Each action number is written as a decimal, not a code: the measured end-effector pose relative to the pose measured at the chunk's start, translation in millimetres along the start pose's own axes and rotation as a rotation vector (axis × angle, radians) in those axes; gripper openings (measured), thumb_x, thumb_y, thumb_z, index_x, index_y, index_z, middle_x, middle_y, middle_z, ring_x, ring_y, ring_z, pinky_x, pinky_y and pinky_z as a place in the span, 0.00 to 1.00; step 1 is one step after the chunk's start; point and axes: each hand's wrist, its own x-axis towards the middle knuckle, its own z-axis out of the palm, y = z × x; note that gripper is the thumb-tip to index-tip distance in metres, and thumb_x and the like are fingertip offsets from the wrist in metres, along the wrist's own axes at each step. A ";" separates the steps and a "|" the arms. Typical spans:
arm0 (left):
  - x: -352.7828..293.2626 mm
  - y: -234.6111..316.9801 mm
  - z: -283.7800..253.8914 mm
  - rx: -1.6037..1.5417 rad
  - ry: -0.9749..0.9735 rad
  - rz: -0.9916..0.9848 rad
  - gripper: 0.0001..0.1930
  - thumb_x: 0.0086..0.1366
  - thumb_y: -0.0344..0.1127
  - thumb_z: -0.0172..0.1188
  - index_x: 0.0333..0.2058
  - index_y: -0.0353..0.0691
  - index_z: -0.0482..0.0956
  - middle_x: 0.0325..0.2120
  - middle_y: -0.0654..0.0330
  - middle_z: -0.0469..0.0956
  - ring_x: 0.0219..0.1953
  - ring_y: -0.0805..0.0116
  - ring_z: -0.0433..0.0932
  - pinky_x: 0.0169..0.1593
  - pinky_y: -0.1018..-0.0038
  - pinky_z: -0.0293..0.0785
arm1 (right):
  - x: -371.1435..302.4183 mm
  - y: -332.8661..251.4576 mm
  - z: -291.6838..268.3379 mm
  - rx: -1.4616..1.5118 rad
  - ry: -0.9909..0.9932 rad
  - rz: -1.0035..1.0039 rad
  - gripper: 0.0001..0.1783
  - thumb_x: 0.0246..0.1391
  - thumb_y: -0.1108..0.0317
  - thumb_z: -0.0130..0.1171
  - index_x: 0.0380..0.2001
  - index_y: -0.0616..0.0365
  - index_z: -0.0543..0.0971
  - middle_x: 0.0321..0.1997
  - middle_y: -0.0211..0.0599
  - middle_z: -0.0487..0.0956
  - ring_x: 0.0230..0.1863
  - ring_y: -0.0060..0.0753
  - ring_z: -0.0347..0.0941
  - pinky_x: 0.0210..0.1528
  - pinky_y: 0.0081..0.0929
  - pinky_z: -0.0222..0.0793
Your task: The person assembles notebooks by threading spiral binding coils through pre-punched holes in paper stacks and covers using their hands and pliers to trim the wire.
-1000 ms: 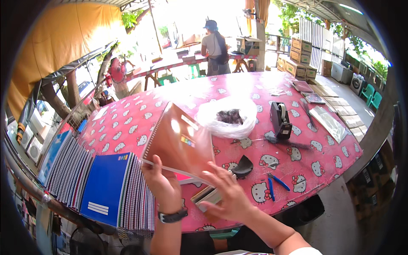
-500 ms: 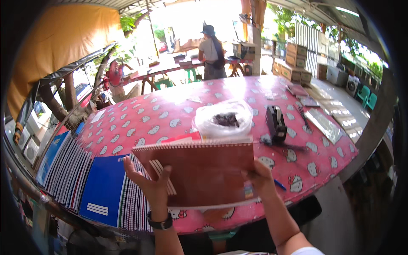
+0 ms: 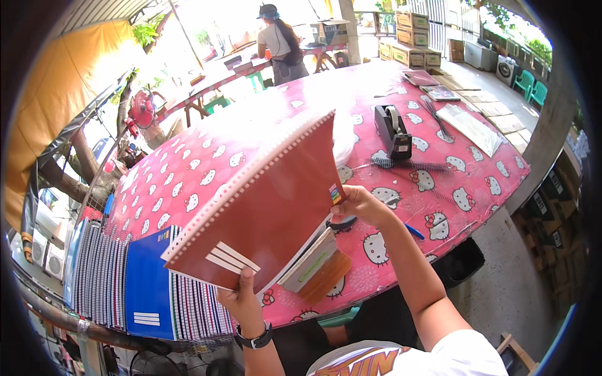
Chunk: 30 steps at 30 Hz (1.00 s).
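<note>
A brown-covered notebook (image 3: 269,194) is held up tilted over the table, a row of punched holes along its upper left edge. My left hand (image 3: 244,307) grips its lower corner, thumb on the cover beside the white label lines. My right hand (image 3: 360,205) pinches the opposite edge near a small coloured label. Below the notebook lies a wooden block (image 3: 327,276) with a green label. Left of my left hand stand rows of spiral notebooks (image 3: 100,276), with a blue-covered notebook (image 3: 148,282) among them. The notebook mostly hides a white plastic bag (image 3: 343,143).
On the pink patterned table (image 3: 376,247) are a black tape dispenser (image 3: 394,133), dark binding coils (image 3: 414,166), a blue pen (image 3: 414,232) and a clear plastic packet (image 3: 469,130). A person (image 3: 280,47) stands at a far table. Cartons (image 3: 411,37) are stacked behind.
The notebook has turned from nearly level to a steep slant, its right end raised. My left hand has moved down to its lower corner. The wooden block now shows beneath.
</note>
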 end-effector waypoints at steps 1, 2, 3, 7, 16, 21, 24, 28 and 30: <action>-1.8 -3.1 2.3 -0.017 0.027 0.026 0.14 0.58 0.37 0.64 0.35 0.31 0.75 0.29 0.63 0.77 0.31 0.76 0.73 0.36 0.79 0.67 | -2.3 2.9 -1.8 -0.008 0.000 0.021 0.10 0.51 0.76 0.59 0.38 0.60 0.76 0.32 0.29 0.79 0.32 0.21 0.77 0.37 0.21 0.76; -2.9 -6.6 0.7 -0.015 0.029 0.027 0.14 0.58 0.37 0.64 0.35 0.31 0.75 0.29 0.63 0.77 0.31 0.76 0.73 0.36 0.79 0.67 | -4.7 6.3 -4.1 -0.016 0.000 0.042 0.09 0.51 0.76 0.59 0.37 0.60 0.76 0.32 0.29 0.79 0.32 0.22 0.77 0.37 0.21 0.76; -4.9 -10.4 -2.6 0.011 -0.001 0.039 0.14 0.57 0.36 0.64 0.36 0.31 0.75 0.29 0.62 0.78 0.31 0.76 0.73 0.37 0.79 0.68 | -7.1 11.4 -7.1 0.021 -0.013 0.047 0.14 0.51 0.76 0.60 0.43 0.59 0.75 0.35 0.29 0.79 0.34 0.19 0.75 0.40 0.19 0.75; -4.8 -18.5 -3.4 0.037 -0.010 0.053 0.13 0.56 0.31 0.65 0.37 0.30 0.75 0.30 0.61 0.79 0.32 0.76 0.74 0.37 0.79 0.69 | -8.1 35.1 -3.4 0.097 0.066 0.090 0.14 0.49 0.73 0.62 0.40 0.61 0.75 0.35 0.29 0.78 0.36 0.21 0.75 0.39 0.23 0.76; 8.1 -21.9 -21.5 0.032 -0.145 -0.046 0.11 0.53 0.28 0.65 0.35 0.32 0.77 0.25 0.60 0.80 0.28 0.78 0.75 0.32 0.78 0.72 | -45.5 59.2 9.9 0.088 0.217 0.041 0.10 0.46 0.76 0.63 0.31 0.58 0.73 0.33 0.30 0.76 0.34 0.19 0.73 0.37 0.24 0.74; -0.8 -33.8 -35.3 -0.067 -0.161 -0.141 0.12 0.53 0.29 0.65 0.36 0.32 0.76 0.29 0.62 0.80 0.30 0.79 0.75 0.34 0.79 0.71 | -73.7 79.9 -10.3 -0.171 0.299 -0.032 0.10 0.43 0.80 0.64 0.24 0.58 0.72 0.29 0.28 0.75 0.30 0.14 0.70 0.31 0.18 0.70; -14.7 -56.6 -45.5 -0.045 -0.142 -0.197 0.13 0.54 0.30 0.65 0.38 0.32 0.75 0.30 0.63 0.79 0.30 0.80 0.74 0.34 0.79 0.70 | -80.9 80.5 3.6 -0.117 0.292 0.018 0.07 0.43 0.81 0.62 0.25 0.61 0.75 0.27 0.25 0.75 0.28 0.13 0.69 0.28 0.15 0.66; -25.5 -106.7 -75.7 0.100 -0.233 -0.414 0.11 0.54 0.30 0.65 0.34 0.34 0.74 0.23 0.65 0.74 0.26 0.78 0.70 0.30 0.75 0.68 | -86.3 63.1 38.2 -0.071 0.327 0.079 0.07 0.42 0.84 0.60 0.25 0.60 0.78 0.29 0.25 0.78 0.34 0.16 0.73 0.38 0.18 0.69; -8.9 -108.0 -66.5 0.056 -0.198 -0.194 0.12 0.55 0.30 0.63 0.37 0.34 0.72 0.26 0.64 0.74 0.27 0.77 0.70 0.29 0.77 0.68 | -100.2 81.8 28.6 -0.219 0.343 0.146 0.07 0.42 0.82 0.61 0.26 0.60 0.78 0.29 0.25 0.79 0.32 0.15 0.70 0.37 0.17 0.67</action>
